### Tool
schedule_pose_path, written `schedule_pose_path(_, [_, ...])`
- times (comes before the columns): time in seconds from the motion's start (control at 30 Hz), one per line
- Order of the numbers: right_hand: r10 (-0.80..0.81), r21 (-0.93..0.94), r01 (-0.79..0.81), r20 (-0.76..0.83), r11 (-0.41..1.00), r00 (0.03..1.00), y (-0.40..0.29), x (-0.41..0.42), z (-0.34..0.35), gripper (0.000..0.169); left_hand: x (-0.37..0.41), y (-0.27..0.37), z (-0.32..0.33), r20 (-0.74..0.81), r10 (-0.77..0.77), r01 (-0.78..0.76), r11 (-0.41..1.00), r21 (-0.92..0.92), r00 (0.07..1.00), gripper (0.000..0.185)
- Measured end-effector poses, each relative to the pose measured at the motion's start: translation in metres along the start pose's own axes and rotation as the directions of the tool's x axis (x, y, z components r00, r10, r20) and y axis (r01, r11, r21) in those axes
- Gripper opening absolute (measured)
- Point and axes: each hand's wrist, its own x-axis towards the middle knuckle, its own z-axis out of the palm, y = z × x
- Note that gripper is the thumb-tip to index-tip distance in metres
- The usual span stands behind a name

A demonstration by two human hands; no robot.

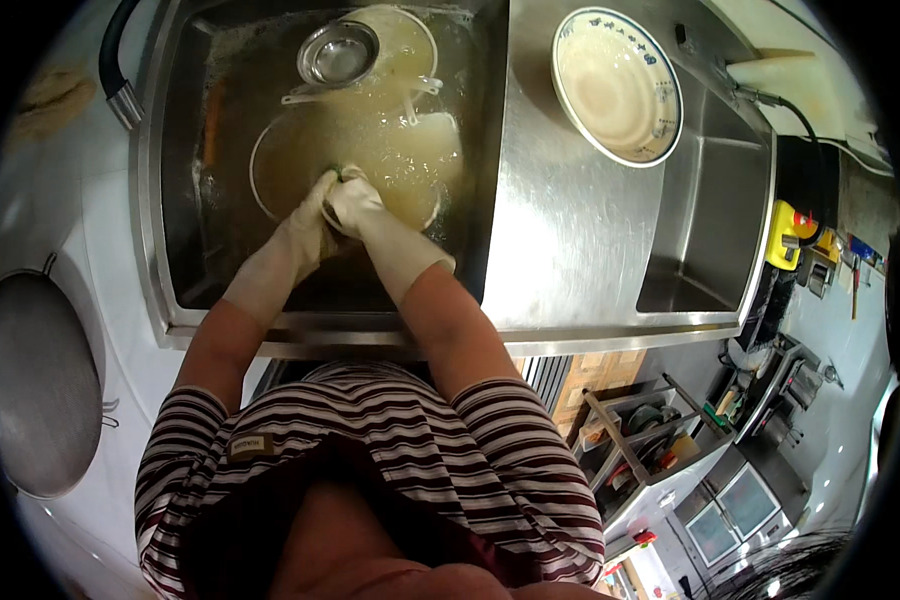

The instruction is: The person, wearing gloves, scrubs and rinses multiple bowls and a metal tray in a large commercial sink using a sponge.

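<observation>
Both my hands wear pale rubber gloves and meet low in a sink basin (187, 285) of murky water. My right hand (358, 201) is curled at the rim of a light-edged dish (331, 216), most of which is hidden. Against it, my left hand (313, 214) is partly covered, so its grip is unclear. A small green bit (337, 171) shows at the fingertips, too small to identify. Beyond the hands, a metal bowl (337, 54) rests over a large pale round dish (409, 45). White spoon-like handles (307, 97) break the surface nearby. Other round rims lie blurred underwater.
A large cream bowl with a blue rim (615, 90) stands on the steel drainboard (562, 247), beside a second basin (712, 210). A black hose (112, 60) hangs at the left rim. A round mesh strainer (41, 382) is at left; a yellow container (782, 236) at right.
</observation>
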Motion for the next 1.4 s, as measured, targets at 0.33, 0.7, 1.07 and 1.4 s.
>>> schedule_pose_path(0.33, [-0.243, -0.758, 0.001, -0.208, 0.653, 0.948, 0.059, -0.016, -0.046, 0.023, 0.006, 0.040, -0.010, 0.042, 0.210, -0.206, 0.874, 0.441, 0.977, 0.084])
schedule_pose_path(0.7, [-0.451, -0.436, 0.502, 0.222, 0.747, 0.864, -0.056, -0.043, -0.027, 0.021, -0.008, 0.040, -0.027, -0.133, 0.152, -0.110, 0.953, 0.282, 0.979, 0.094])
schedule_pose_path(1.07, [-0.225, -0.230, 0.123, -0.497, 0.965, 0.838, 0.038, 0.098, -0.048, 0.030, -0.035, 0.021, 0.017, -0.030, 0.149, -0.119, 0.881, 0.458, 0.988, 0.093])
schedule_pose_path(1.4, [-0.250, -0.704, 0.445, 0.370, 0.554, 0.895, -0.025, -0.050, -0.034, 0.040, -0.029, 0.037, -0.019, -0.149, 0.122, -0.082, 0.966, 0.246, 0.981, 0.056])
